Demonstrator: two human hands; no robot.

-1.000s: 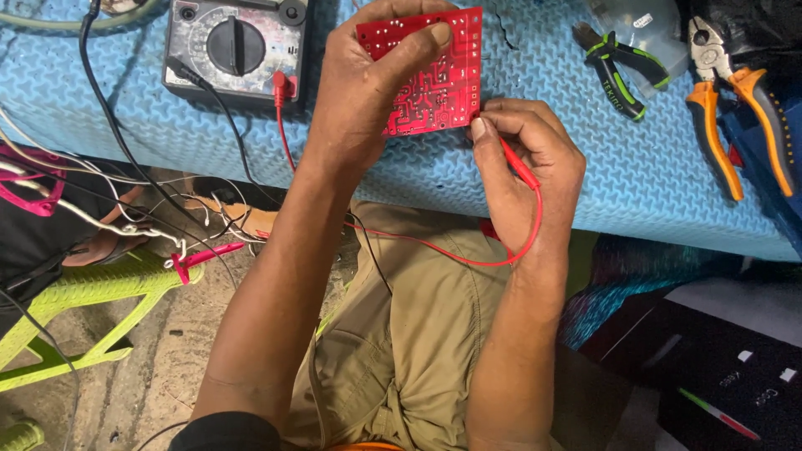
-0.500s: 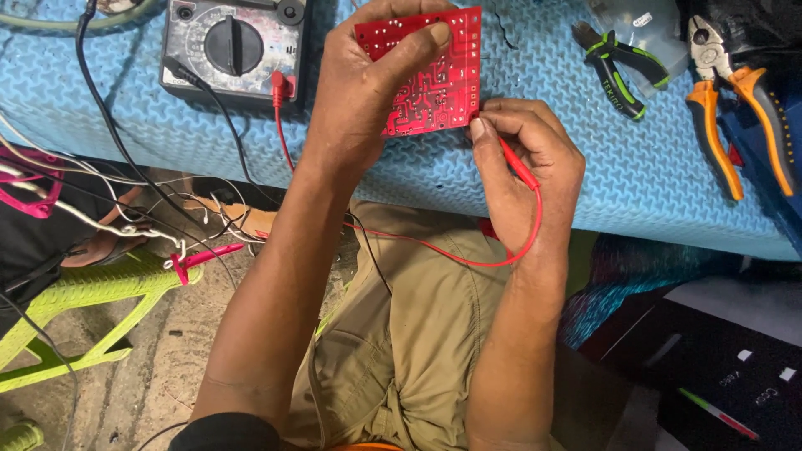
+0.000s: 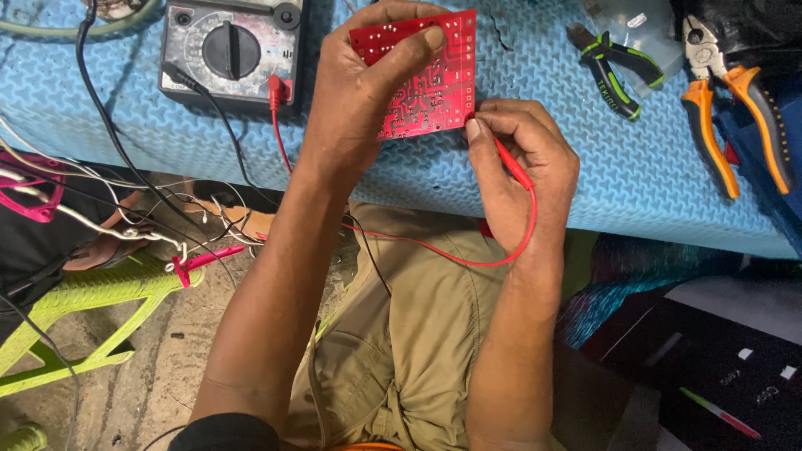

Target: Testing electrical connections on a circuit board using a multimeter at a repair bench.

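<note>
Multimeter (image 3: 230,52) left of red circuit board (image 3: 422,75), pliers (image 3: 733,117) right

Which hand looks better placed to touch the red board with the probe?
The right hand, probably: it already pinches the red probe at the board's lower right edge. The left hand grips the board.

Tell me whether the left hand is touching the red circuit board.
Touching. The head view shows the left hand gripping the red circuit board, its thumb pressed across the board's face and its fingers wrapped behind the left edge.
</note>
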